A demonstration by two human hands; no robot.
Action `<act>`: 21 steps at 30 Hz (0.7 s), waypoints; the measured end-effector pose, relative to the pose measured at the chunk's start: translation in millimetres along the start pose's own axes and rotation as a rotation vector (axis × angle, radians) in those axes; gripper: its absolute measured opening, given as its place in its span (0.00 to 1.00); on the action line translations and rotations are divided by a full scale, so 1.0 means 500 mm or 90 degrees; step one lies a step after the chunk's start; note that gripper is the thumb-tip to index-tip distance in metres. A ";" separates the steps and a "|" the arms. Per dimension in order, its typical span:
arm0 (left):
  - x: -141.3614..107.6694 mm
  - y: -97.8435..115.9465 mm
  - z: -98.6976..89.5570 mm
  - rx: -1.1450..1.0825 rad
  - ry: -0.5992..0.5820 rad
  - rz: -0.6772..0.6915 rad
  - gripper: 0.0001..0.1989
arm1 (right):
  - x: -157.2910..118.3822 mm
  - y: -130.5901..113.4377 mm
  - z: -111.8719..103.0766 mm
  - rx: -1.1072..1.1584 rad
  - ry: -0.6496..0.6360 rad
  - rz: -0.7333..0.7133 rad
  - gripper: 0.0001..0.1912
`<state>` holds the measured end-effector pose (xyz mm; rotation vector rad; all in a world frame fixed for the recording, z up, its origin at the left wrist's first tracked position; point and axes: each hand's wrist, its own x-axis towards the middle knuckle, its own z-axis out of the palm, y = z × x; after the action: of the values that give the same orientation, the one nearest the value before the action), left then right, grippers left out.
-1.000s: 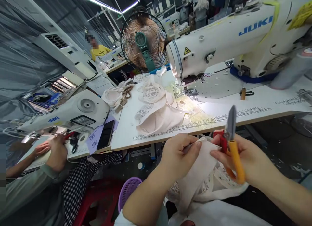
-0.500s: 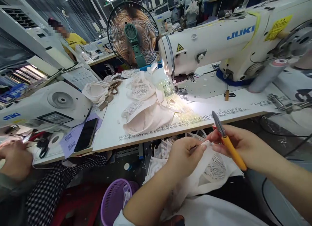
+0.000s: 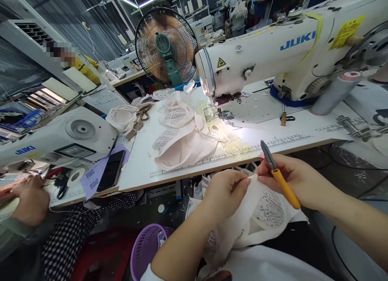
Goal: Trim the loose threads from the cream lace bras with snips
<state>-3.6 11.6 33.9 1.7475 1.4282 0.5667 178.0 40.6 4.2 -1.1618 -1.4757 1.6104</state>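
A white bra [image 3: 242, 224] with a lace-patterned cup hangs over my lap, below the table's front edge. My left hand [image 3: 226, 192] is closed, pinching the bra's upper edge between thumb and finger. Close beside it, my right hand [image 3: 291, 176] is closed around orange-handled scissors [image 3: 280, 178], whose dark blades point up and left, away from the cloth. The fingertips of my right hand also meet the bra's edge at the same spot. More white pieces with straps lie under and behind the bra, partly hidden by my left arm.
A white sewing machine [image 3: 257, 58] stands on the table [image 3: 139, 167], its needle area lit. White bras [image 3: 182, 143] are piled left of it. A co-worker's hand [image 3: 32, 196] is at the far left, near a phone [image 3: 111, 171]. A purple basket [image 3: 145, 248] stands below.
The view has shifted slightly. Both hands keep hold of the bra's edge, which is now stretched a little straighter between them. The co-worker's hand at left has shifted slightly.
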 end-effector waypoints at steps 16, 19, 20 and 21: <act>0.010 -0.023 0.013 -0.380 -0.012 -0.135 0.11 | -0.020 -0.003 -0.002 0.056 -0.117 0.056 0.15; 0.012 -0.028 0.020 -0.442 -0.019 -0.149 0.14 | -0.021 0.008 -0.023 0.036 -0.174 0.044 0.16; 0.012 -0.028 0.021 -0.450 -0.016 -0.150 0.15 | -0.023 0.015 -0.034 0.013 -0.197 0.027 0.18; 0.012 -0.026 0.021 -0.452 -0.013 -0.151 0.15 | -0.024 0.023 -0.047 -0.021 -0.227 0.006 0.20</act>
<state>-2.0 14.7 16.4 1.0070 1.1918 0.8005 205.2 37.3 -4.3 -0.9311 -1.7233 1.8778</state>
